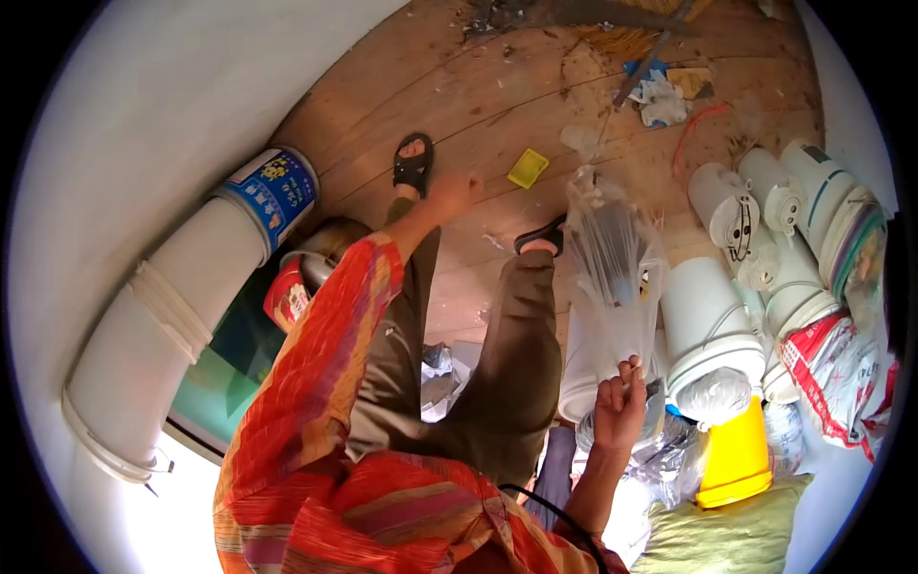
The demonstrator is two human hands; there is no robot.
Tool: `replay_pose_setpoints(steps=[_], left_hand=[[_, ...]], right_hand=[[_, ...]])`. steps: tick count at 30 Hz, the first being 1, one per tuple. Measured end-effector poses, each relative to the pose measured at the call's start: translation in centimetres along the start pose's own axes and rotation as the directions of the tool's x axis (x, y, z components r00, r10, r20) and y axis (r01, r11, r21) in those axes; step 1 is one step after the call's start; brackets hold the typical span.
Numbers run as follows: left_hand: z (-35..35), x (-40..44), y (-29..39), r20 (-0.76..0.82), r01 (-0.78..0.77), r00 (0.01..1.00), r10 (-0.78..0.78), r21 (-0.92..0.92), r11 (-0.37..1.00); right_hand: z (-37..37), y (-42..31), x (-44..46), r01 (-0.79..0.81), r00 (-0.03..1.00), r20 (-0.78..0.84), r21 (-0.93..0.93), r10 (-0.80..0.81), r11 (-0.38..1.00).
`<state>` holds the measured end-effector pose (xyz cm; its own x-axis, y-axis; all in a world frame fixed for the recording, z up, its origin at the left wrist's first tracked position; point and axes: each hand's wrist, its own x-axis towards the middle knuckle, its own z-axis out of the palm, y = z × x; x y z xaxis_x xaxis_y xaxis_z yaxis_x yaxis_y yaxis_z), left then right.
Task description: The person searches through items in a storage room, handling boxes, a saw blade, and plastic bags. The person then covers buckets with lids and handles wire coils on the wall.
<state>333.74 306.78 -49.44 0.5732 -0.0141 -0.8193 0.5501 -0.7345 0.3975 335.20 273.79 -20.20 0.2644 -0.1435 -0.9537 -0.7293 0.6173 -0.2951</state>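
My right hand (620, 407) is closed in a pinch on the lower end of a clear plastic bag (617, 253), which stretches away from me over the floor. Crumpled film shows at the bag's far end. Farther forward, my left hand (457, 194) reaches past my left knee with its fingers curled together. Blur hides what, if anything, is in them. A small yellow tray (528, 168) lies on the floor, apart from and to the right of that hand.
White buckets (712, 311) crowd the right side, with a yellow bucket (736, 454) and a green sack (727, 531) nearer me. White buckets (143, 354) and a blue-labelled bucket (273, 196) line the left wall. Scraps (660, 96) and a broom (612, 38) lie ahead on the wooden floor.
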Motion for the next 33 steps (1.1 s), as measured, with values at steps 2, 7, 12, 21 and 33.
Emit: replay_pose_setpoints(steps=[2, 7, 12, 21, 33], left_hand=[[0.7, 5.3, -0.2, -0.178, -0.057, 0.982, 0.069, 0.075, 0.996], [5.9, 17.2, -1.9, -0.230, 0.134, 0.964, -0.134, -0.015, 0.991], [7.6, 19.8, -4.7, -0.455, 0.041, 0.886, 0.090, 0.270, 0.962], [6.0, 18.9, -6.7, -0.271, -0.164, 0.943, 0.193, 0.128, 0.978], [11.3, -4.4, 16.2, 0.430, -0.184, 0.814, 0.390, -0.445, 0.876]], right_hand=[[0.2, -0.2, 2.0, 0.015, 0.999, -0.033, -0.014, -0.015, 1.000], [-0.6, 0.8, 7.8, 0.047, 0.999, -0.007, -0.021, -0.047, 0.999], [-1.0, 3.6, 12.2, 0.044, 0.985, -0.164, -0.014, -0.046, 0.999], [-3.2, 4.4, 15.3, 0.098, 0.993, -0.082, 0.200, -0.083, 0.975], [-5.7, 4.6, 14.8, 0.069, 0.998, -0.019, 0.146, -0.067, 0.987]])
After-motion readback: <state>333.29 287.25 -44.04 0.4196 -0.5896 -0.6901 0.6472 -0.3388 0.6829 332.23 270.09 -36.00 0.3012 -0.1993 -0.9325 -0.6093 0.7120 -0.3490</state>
